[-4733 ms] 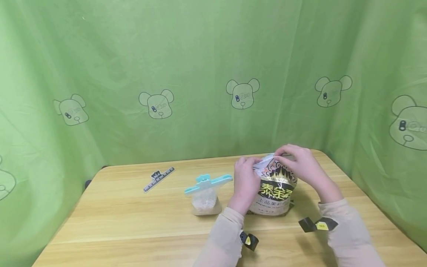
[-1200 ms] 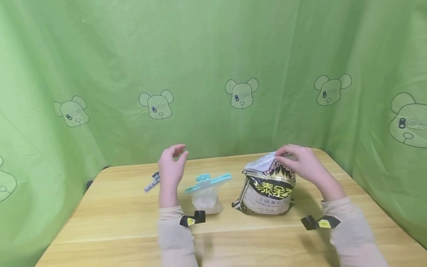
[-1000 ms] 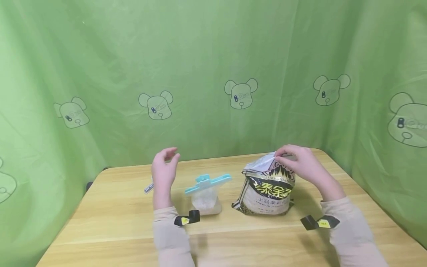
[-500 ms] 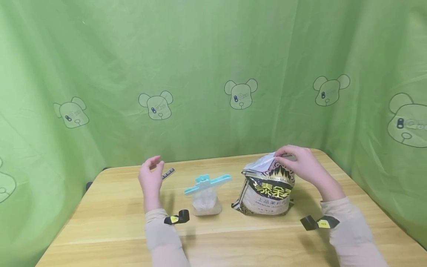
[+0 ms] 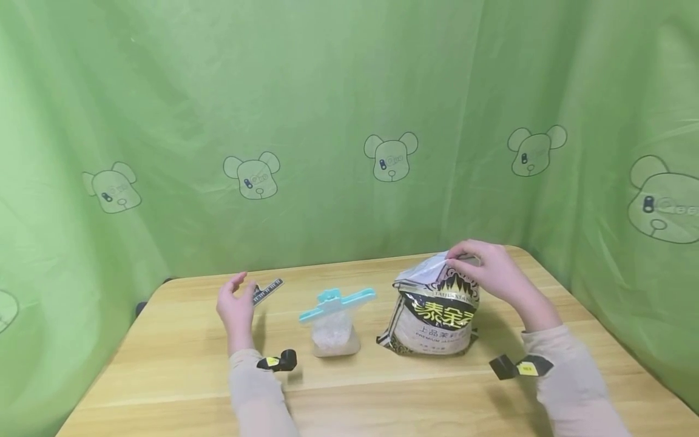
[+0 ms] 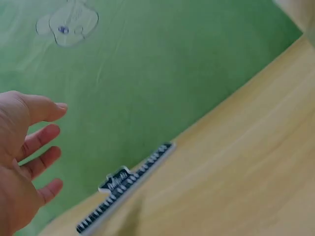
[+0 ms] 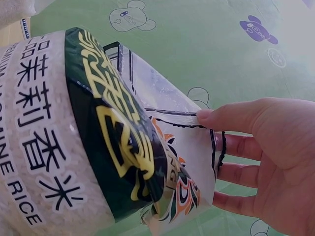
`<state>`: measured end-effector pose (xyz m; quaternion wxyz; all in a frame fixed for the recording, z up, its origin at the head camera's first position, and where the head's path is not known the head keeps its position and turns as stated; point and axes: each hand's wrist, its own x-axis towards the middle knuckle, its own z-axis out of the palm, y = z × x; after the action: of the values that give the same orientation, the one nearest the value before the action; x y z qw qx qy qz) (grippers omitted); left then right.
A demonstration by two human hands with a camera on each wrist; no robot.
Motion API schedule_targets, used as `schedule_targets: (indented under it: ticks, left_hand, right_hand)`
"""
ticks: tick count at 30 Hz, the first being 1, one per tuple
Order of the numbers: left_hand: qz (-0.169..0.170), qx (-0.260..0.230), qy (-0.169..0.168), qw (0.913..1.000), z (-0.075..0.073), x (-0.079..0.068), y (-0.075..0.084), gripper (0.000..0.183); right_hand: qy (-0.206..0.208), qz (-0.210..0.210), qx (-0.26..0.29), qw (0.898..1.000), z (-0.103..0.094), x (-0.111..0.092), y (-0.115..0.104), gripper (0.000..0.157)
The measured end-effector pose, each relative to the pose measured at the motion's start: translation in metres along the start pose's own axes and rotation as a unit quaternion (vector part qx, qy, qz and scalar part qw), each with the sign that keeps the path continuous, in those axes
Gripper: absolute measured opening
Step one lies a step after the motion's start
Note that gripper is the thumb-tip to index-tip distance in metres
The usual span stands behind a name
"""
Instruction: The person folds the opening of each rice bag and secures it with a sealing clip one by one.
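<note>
My right hand (image 5: 488, 270) pinches the folded top of a rice bag (image 5: 442, 328), which stands upright on the right of the table. In the right wrist view the thumb lies on the folded edge of the rice bag (image 7: 54, 137), with the fingers behind it. My left hand (image 5: 236, 309) hovers at the left, fingers spread and slightly bent, with nothing in it. Just beyond it lies a bag clip (image 5: 269, 292) with a piano-key pattern, partly hidden by the hand in the head view. The whole clip (image 6: 125, 189) shows in the left wrist view, apart from the fingers.
Between the hands stands a small clear bag (image 5: 334, 337) of pale grains, its top held in a turquoise bag clip (image 5: 337, 304). The wooden table (image 5: 180, 376) ends at a green curtain (image 5: 317, 91) behind.
My left hand has let go of the rice bag's top and moved left and down to the piano-patterned clip. The right hand keeps its pinch on the folded top.
</note>
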<state>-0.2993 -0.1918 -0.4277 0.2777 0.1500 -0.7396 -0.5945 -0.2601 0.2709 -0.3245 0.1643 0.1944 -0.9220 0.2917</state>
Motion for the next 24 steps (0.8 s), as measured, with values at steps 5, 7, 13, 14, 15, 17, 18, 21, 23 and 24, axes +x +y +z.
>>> schedule_targets:
  ticks: [5,7,13,14,15,17,18,21,23,24]
  left_hand:
    - [-0.019,-0.009,-0.002,0.9998,0.0,0.002,-0.014,0.04]
    - [-0.03,-0.013,-0.004,0.9995,0.001,0.003,-0.019,0.041]
    - [-0.036,-0.024,-0.009,0.999,0.008,0.008,-0.031,0.042]
    - [-0.036,-0.023,-0.013,0.999,0.009,0.009,-0.033,0.042]
    - [-0.037,-0.02,-0.015,0.999,0.011,0.01,-0.034,0.042]
    - [-0.035,-0.011,-0.022,0.9991,0.013,0.011,-0.037,0.042]
    - [-0.03,-0.005,-0.025,0.9992,0.013,0.012,-0.038,0.042]
    - [-0.016,0.024,-0.034,0.999,0.014,0.014,-0.042,0.042]
    - [-0.01,0.041,-0.043,0.9982,0.013,0.016,-0.044,0.042]
    - [-0.008,0.049,-0.048,0.9976,0.013,0.016,-0.045,0.042]
  right_hand:
    - [0.001,0.0,-0.002,1.0,0.0,0.0,0.0,0.017]
    - [0.001,0.0,-0.003,1.0,0.0,0.0,0.0,0.017]
    - [0.001,0.0,-0.008,1.0,-0.002,0.001,0.001,0.018]
    - [0.0,0.002,-0.008,1.0,-0.002,0.0,0.0,0.018]
    - [0.0,0.003,-0.009,1.0,-0.003,0.0,0.0,0.018]
    - [-0.001,0.006,-0.01,1.0,-0.003,0.0,0.0,0.018]
    - [-0.003,0.007,-0.009,1.0,-0.003,0.0,0.0,0.019]
    - [-0.006,0.011,-0.005,1.0,-0.003,0.0,-0.001,0.019]
    - [-0.007,0.011,-0.003,1.0,-0.003,0.0,0.0,0.019]
    - [-0.008,0.011,-0.002,1.0,-0.002,-0.001,0.0,0.019]
